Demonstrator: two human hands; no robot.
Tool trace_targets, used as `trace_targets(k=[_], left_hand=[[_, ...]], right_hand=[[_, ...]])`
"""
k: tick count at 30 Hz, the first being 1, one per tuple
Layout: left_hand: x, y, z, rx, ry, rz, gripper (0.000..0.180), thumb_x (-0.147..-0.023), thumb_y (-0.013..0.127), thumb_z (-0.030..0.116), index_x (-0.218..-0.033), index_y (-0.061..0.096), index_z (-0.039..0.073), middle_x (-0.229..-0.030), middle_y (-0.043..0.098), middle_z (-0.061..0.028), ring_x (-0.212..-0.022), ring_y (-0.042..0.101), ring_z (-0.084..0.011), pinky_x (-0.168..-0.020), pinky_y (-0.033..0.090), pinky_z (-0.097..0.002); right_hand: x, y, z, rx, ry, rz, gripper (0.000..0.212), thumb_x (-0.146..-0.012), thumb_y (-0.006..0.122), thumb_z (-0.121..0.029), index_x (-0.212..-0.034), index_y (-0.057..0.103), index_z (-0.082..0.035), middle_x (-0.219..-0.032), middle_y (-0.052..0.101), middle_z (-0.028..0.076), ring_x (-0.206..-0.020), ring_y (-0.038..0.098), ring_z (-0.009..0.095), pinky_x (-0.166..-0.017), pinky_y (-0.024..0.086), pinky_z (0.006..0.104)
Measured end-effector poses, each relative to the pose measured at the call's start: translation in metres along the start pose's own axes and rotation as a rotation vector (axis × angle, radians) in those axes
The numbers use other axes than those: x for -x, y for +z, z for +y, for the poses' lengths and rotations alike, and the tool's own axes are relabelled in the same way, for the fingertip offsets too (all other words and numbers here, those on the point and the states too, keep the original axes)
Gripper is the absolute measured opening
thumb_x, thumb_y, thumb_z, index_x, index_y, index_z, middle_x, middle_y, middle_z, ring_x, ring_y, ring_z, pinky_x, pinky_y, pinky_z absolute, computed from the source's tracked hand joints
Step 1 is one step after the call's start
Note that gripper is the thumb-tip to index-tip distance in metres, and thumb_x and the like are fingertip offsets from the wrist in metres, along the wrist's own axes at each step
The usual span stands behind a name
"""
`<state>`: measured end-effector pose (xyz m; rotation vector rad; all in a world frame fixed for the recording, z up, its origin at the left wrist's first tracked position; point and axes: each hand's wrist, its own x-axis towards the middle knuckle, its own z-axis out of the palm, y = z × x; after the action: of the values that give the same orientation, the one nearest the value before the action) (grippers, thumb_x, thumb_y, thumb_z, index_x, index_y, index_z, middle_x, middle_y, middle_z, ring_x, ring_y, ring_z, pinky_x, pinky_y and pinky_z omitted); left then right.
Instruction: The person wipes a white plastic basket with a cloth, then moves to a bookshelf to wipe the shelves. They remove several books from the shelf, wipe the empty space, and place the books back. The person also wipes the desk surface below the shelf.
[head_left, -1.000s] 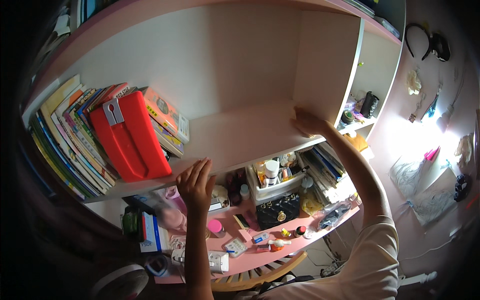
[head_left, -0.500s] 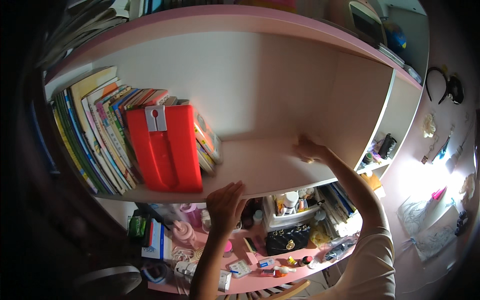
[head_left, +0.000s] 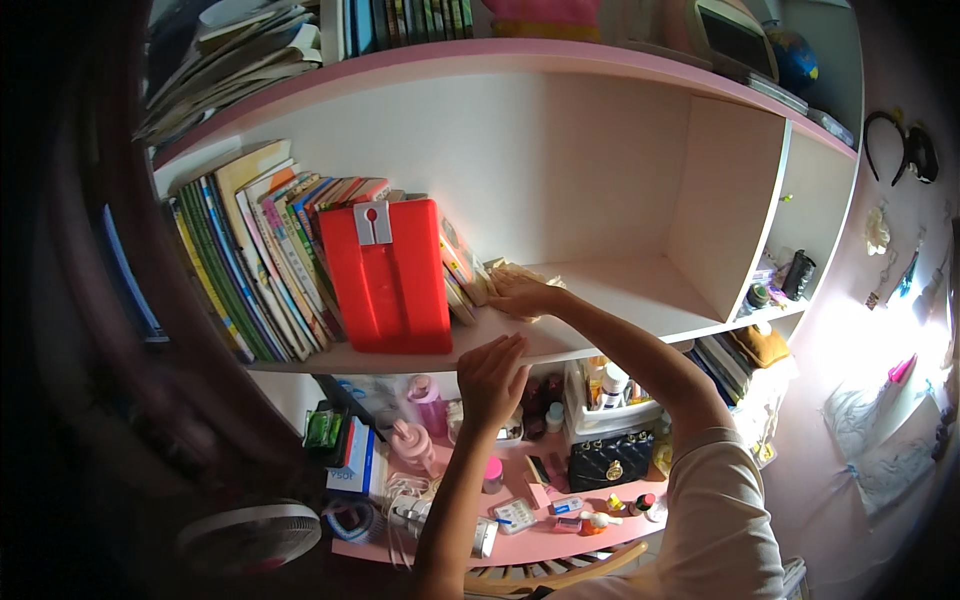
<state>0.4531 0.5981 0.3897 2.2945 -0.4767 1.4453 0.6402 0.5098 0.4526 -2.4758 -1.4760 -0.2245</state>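
My right hand (head_left: pixel 525 297) reaches into the bookshelf compartment and presses a crumpled pale cloth (head_left: pixel 522 272) against the shelf board (head_left: pixel 615 290). The cloth lies under and beyond the fingers, close to the last leaning books (head_left: pixel 462 262). At the front edge of the shelf, my left hand (head_left: pixel 490 378) rests with its fingers extended and side by side, holding nothing that I can see. A red plastic case (head_left: pixel 385 285) with a grey clasp stands upright in front of the row of books (head_left: pixel 265 255).
Below is a pink desk (head_left: pixel 440 548) with a black quilted bag (head_left: pixel 610 460), pink bottles (head_left: pixel 410 443), a white storage bin (head_left: pixel 615 418) and small items. A fan (head_left: pixel 250 535) stands at lower left. An upright divider (head_left: pixel 755 220) bounds the compartment on the right.
My right hand has swept left along the shelf board from near the right side to the books. My left hand stays at the shelf edge. The whole view has shifted rightward in frame.
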Motion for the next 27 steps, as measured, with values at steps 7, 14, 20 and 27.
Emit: trace_targets(k=[7,14,20,27], left_hand=[[0.0,-0.012,-0.001,-0.038,0.004,-0.015,0.036,-0.073,0.069,0.017,-0.109,0.063,0.011,-0.113,0.064,-0.003,-0.105,0.058,-0.0224,-0.088,0.039,-0.0394],[-0.002,0.0,0.001,0.006,-0.03,0.003,0.036,-0.073,0.067,0.015,-0.109,0.063,0.012,-0.112,0.064,-0.0021,-0.101,0.059,-0.0205,-0.084,0.038,-0.0375],[0.001,0.002,0.002,-0.059,-0.016,0.031,0.034,-0.072,0.066,0.015,-0.106,0.066,0.014,-0.111,0.065,0.0012,-0.099,0.06,-0.0167,-0.083,0.038,-0.0354],[0.003,0.013,-0.004,-0.125,0.02,0.059,0.031,-0.072,0.066,0.015,-0.103,0.068,0.015,-0.109,0.066,0.0036,-0.097,0.062,-0.0139,-0.082,0.038,-0.0335]], right_hand=[[0.057,-0.035,-0.003,-0.207,-0.029,-0.068,0.031,-0.094,0.047,-0.019,-0.12,0.059,-0.008,-0.118,0.061,0.014,-0.108,0.059,0.031,-0.095,0.043,0.0372],[0.024,-0.166,0.006,0.302,-0.382,0.666,0.052,-0.08,0.041,0.005,-0.127,0.055,-0.012,-0.134,0.05,0.01,-0.122,0.048,0.03,-0.106,0.038,0.038],[-0.079,-0.203,0.031,0.527,-0.144,1.06,0.046,-0.085,0.045,0.0,-0.13,0.051,-0.009,-0.14,0.045,0.008,-0.134,0.036,0.027,-0.111,0.028,0.0414],[-0.116,-0.139,0.032,0.87,-0.46,0.756,0.049,-0.093,0.046,-0.027,-0.139,0.04,-0.012,-0.145,0.039,0.005,-0.136,0.032,0.02,-0.115,0.019,0.0382]])
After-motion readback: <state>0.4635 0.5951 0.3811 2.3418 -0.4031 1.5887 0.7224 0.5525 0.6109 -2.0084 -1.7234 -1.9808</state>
